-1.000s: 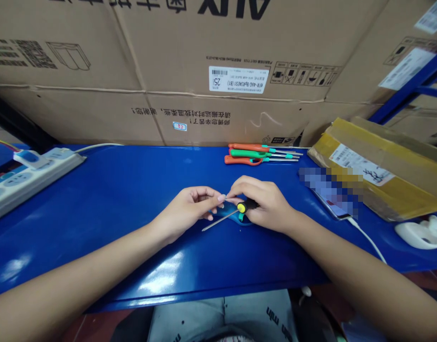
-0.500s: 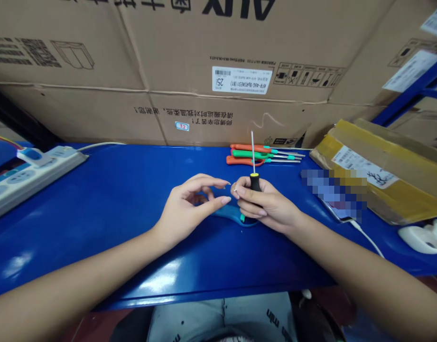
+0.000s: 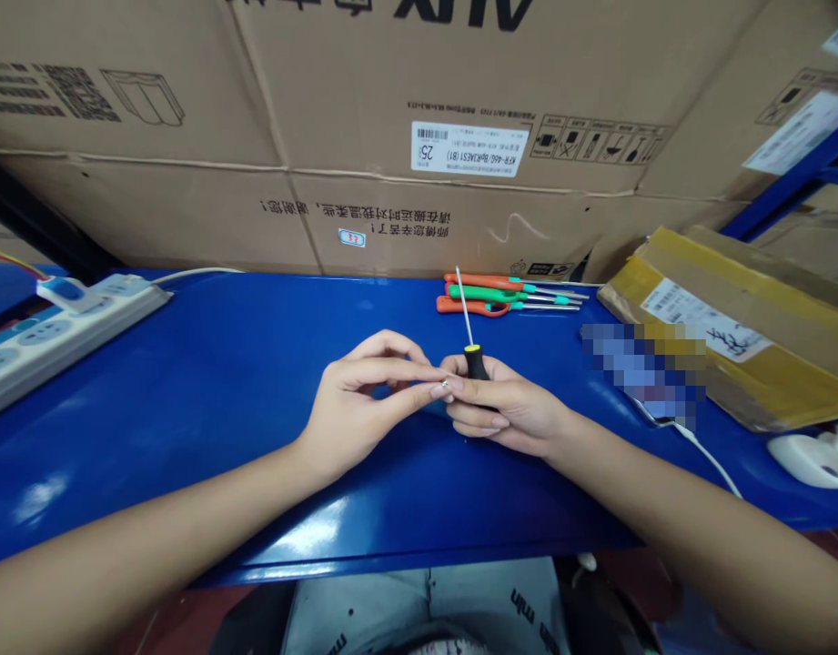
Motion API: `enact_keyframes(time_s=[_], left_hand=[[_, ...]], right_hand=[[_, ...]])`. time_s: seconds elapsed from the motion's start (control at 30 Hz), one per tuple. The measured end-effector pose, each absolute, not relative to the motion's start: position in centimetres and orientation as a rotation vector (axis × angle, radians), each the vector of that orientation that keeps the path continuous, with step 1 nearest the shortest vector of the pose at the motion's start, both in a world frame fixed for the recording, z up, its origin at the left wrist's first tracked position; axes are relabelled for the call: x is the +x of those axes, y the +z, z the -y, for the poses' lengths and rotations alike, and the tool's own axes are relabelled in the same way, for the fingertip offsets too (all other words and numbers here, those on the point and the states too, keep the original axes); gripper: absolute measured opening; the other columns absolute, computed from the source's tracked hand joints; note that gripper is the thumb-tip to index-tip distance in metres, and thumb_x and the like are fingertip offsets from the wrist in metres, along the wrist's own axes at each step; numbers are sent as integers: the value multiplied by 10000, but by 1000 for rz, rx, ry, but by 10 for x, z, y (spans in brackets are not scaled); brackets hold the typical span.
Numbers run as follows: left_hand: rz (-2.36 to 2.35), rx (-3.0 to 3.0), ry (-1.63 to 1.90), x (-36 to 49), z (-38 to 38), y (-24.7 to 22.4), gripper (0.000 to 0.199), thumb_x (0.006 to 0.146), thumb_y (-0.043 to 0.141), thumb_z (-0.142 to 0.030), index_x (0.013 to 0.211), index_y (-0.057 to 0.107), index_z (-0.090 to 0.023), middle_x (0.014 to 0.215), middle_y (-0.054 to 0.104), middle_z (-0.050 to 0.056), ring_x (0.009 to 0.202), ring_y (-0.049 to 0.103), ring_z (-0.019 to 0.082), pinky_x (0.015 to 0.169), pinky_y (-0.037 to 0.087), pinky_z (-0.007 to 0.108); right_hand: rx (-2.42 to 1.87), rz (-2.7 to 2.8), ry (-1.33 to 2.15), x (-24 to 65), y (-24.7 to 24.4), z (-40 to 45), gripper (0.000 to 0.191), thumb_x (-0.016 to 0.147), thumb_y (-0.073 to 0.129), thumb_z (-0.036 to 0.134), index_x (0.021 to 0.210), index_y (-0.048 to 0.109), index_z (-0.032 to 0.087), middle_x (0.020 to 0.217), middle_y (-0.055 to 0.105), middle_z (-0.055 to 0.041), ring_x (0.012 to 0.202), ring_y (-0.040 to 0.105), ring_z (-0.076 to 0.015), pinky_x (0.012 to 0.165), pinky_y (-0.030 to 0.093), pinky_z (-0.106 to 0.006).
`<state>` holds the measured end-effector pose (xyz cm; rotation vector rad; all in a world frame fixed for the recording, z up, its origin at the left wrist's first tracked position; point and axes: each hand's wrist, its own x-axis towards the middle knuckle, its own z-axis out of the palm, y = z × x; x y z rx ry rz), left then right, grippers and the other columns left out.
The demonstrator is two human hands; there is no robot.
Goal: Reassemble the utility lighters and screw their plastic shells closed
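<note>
My right hand (image 3: 504, 405) is closed around the black handle of a screwdriver (image 3: 474, 362), whose yellow collar and thin shaft point up and lean left. Between the fingertips of both hands is a tiny silvery piece (image 3: 444, 384), which looks like a screw. My left hand (image 3: 364, 400) pinches at it with thumb and forefinger, touching the right fingertips. Under the hands lies a blue thing (image 3: 435, 407), mostly hidden. Several orange and green long-necked lighters (image 3: 490, 294) lie behind on the blue table (image 3: 255, 382).
A large cardboard box (image 3: 350, 127) stands along the back. At the left is a white power strip (image 3: 70, 327). On the right are a taped carton (image 3: 725, 337), a blurred-out phone (image 3: 647, 373) with a white cable, and a white plug (image 3: 811, 458).
My left hand has closed its thumb and forefinger and met the right fingertips at the tiny piece. The screwdriver has tilted left and shifted slightly lower.
</note>
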<state>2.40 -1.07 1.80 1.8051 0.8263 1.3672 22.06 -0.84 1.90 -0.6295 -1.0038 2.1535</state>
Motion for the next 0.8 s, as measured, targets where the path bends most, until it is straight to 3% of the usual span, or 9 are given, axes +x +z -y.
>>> enact_keyframes(time_s=[0.37, 0.47, 0.6, 0.7, 0.8], left_hand=[[-788, 1835, 1359, 23, 7, 15, 47, 820, 805, -198, 845, 828, -230, 894, 725, 40, 773, 678, 134, 654, 553, 224], [-876, 1692, 1339, 21, 2, 13, 56, 835, 795, -248, 856, 807, -197, 874, 749, 35, 641, 644, 99, 566, 528, 199], [-1074, 1509, 1271, 18, -9, 10, 186, 794, 832, -318, 895, 800, -164, 658, 709, 4, 511, 572, 76, 520, 497, 184], [-1117, 1440, 1263, 17, -15, 6, 286, 748, 865, -350, 948, 797, -156, 738, 743, 23, 532, 581, 79, 502, 475, 183], [-1082, 1402, 1212, 17, -18, 2, 350, 716, 888, -352, 989, 782, -160, 823, 765, 35, 612, 630, 93, 550, 493, 183]], right_hand=[[-711, 1011, 2144, 221, 19, 6, 265, 808, 799, 296, 890, 581, 170, 652, 531, 93, 385, 271, 20, 391, 181, -153], [-923, 1141, 1914, 222, 20, 3, 302, 815, 761, 365, 910, 535, 188, 773, 594, 58, 396, 313, 9, 378, 182, -166], [-1163, 1176, 1472, 230, 18, -8, 311, 721, 717, 254, 896, 461, 227, 685, 517, 98, 437, 400, -38, 398, 247, -177], [-1193, 1237, 1254, 240, 17, -18, 250, 708, 657, 207, 918, 521, 215, 617, 498, 94, 479, 457, -71, 452, 333, -208], [-1214, 1403, 1044, 252, 17, -26, 244, 771, 704, 283, 973, 605, 188, 644, 543, 58, 506, 509, -96, 496, 406, -252]])
